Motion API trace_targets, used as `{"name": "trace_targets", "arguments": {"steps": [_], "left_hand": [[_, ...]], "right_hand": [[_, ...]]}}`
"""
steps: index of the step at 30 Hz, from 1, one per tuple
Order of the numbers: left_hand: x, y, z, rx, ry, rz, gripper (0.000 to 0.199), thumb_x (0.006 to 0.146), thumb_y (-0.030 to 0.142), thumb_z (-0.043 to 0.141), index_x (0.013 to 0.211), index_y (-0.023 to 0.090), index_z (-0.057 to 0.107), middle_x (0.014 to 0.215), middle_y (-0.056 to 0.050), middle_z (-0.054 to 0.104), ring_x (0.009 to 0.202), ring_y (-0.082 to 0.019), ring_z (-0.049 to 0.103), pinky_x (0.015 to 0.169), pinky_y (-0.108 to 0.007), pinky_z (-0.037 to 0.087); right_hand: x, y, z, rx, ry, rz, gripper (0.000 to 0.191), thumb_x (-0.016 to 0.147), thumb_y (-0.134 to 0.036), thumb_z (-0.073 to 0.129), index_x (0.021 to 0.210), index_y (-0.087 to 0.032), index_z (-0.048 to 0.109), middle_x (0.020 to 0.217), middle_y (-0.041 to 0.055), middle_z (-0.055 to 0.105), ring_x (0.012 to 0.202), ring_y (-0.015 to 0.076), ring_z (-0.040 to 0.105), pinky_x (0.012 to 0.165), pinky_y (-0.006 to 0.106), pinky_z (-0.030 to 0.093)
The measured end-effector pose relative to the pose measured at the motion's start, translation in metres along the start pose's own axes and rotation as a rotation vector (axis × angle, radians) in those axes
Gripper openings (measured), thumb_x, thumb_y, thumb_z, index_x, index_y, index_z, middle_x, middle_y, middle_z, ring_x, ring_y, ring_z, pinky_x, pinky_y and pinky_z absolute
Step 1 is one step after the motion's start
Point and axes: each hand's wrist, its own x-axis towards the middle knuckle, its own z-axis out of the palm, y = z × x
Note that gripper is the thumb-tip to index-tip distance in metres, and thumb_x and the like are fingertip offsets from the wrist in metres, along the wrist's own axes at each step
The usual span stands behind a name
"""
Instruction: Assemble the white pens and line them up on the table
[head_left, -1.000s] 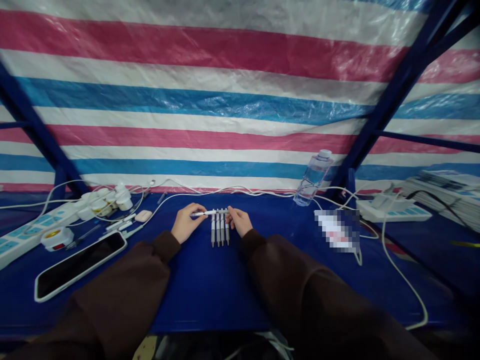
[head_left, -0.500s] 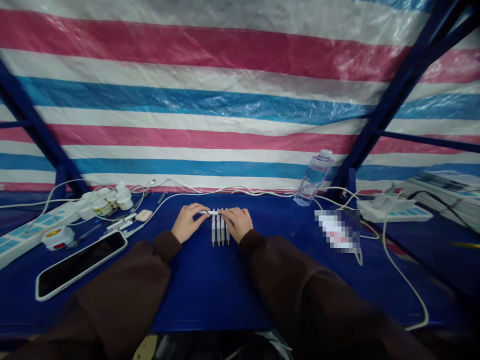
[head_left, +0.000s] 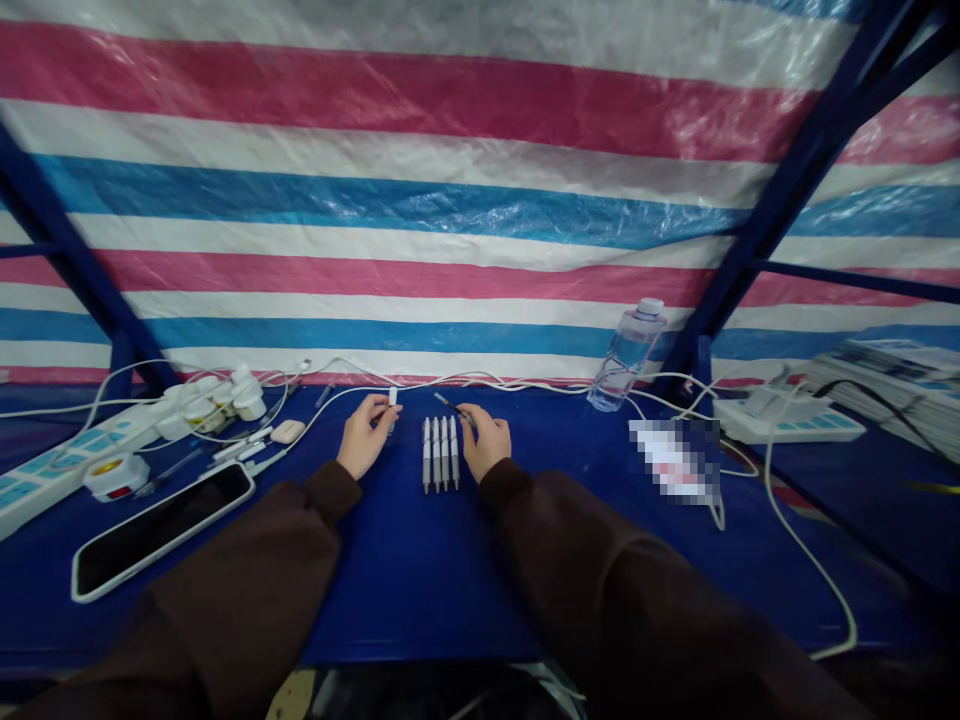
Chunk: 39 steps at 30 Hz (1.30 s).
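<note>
Parting, left hand (head_left: pixel 363 438) with white piece (head_left: pixel 392 398); right hand (head_left: pixel 487 442), dark rod (head_left: pixel 451 406)

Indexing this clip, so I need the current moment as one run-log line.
left hand: holds white piece | right hand: holds thin dark piece | between hands: four pens in a row

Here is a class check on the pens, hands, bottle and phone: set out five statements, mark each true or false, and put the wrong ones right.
1. Four pens lie side by side on the blue table. True.
2. The left hand is empty. False: the left hand holds a small white piece.
3. The right hand holds a thin dark piece. True.
4. The bottle is left of the pens. False: the bottle is to their right.
5. The phone lies screen up. True.
</note>
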Motion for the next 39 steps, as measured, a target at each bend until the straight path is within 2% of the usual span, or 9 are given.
{"name": "trace_targets", "arguments": {"steps": [3,9,11,16,26,28,31,35,39], "left_hand": [[0.002,0.0,0.0,-0.125,-0.004,-0.05,0.028,0.08,0.043,0.053,0.09,0.018,0.046,0.098,-0.011,0.069,0.081,-0.019,0.067,0.071,-0.03,0.049],[0.002,0.001,0.001,-0.148,-0.003,-0.06,0.03,0.078,0.046,0.054,0.089,0.019,0.045,0.099,-0.011,0.069,0.081,-0.02,0.067,0.071,-0.03,0.049],[0.001,0.0,0.0,-0.108,-0.023,-0.059,0.029,0.078,0.045,0.055,0.088,0.019,0.046,0.096,-0.01,0.07,0.081,-0.019,0.067,0.071,-0.03,0.049],[-0.003,-0.003,0.0,0.084,-0.166,-0.065,0.023,0.079,0.041,0.054,0.085,0.02,0.049,0.087,-0.005,0.072,0.073,-0.018,0.067,0.066,-0.028,0.046],[-0.001,-0.001,0.003,-0.06,-0.061,-0.046,0.028,0.079,0.044,0.055,0.091,0.019,0.048,0.092,-0.008,0.071,0.082,-0.02,0.066,0.068,-0.029,0.048],[-0.002,0.001,0.003,-0.046,-0.044,-0.019,0.028,0.078,0.043,0.056,0.092,0.02,0.05,0.089,-0.007,0.071,0.082,-0.02,0.066,0.068,-0.028,0.048],[-0.005,0.007,0.002,0.086,-0.016,0.092,0.023,0.078,0.04,0.057,0.09,0.02,0.055,0.084,-0.003,0.069,0.081,-0.018,0.065,0.074,-0.028,0.047],[-0.008,0.015,0.0,0.295,-0.045,0.223,0.014,0.078,0.033,0.057,0.086,0.022,0.061,0.083,-0.001,0.066,0.08,-0.017,0.062,0.077,-0.029,0.044],[-0.008,0.017,-0.001,0.405,-0.045,0.312,0.007,0.077,0.025,0.059,0.083,0.023,0.062,0.082,-0.001,0.066,0.078,-0.018,0.06,0.077,-0.03,0.043]], "right_hand": [[0.0,0.002,0.002,0.129,0.032,0.081,0.026,0.087,-0.021,0.042,0.111,-0.021,0.05,0.101,0.0045,0.068,0.088,0.0169,0.062,0.082,0.032,0.037],[0.0,0.003,0.004,0.249,0.033,0.165,0.032,0.086,-0.028,0.044,0.118,-0.022,0.041,0.108,0.0055,0.066,0.083,0.0165,0.064,0.081,0.032,0.042],[0.0,0.002,0.004,0.268,0.023,0.176,0.031,0.086,-0.03,0.045,0.116,-0.023,0.041,0.108,0.0054,0.066,0.082,0.0164,0.064,0.079,0.031,0.043],[0.0,0.002,0.004,0.26,0.02,0.164,0.027,0.085,-0.032,0.046,0.111,-0.024,0.043,0.107,0.0036,0.067,0.083,0.0166,0.064,0.077,0.031,0.043],[0.0,0.0,0.001,0.152,0.097,0.102,0.015,0.082,-0.031,0.05,0.093,-0.022,0.054,0.09,0.0014,0.069,0.078,0.0171,0.061,0.076,0.03,0.035],[0.0,0.001,0.001,0.134,0.108,0.085,0.012,0.082,-0.029,0.051,0.091,-0.023,0.056,0.088,0.0006,0.068,0.079,0.017,0.06,0.078,0.031,0.033],[0.0,0.001,0.001,0.099,0.107,0.055,0.01,0.082,-0.024,0.052,0.088,-0.023,0.059,0.087,-0.0008,0.068,0.08,0.0163,0.059,0.078,0.03,0.031],[0.0,0.001,0.0,0.073,0.085,0.031,0.011,0.082,-0.021,0.052,0.087,-0.024,0.061,0.088,-0.0013,0.068,0.081,0.0157,0.057,0.077,0.03,0.029],[0.0,0.001,0.0,0.039,0.061,0.017,0.011,0.081,-0.02,0.054,0.086,-0.024,0.063,0.089,-0.0021,0.068,0.082,0.0161,0.057,0.077,0.031,0.029]]}}
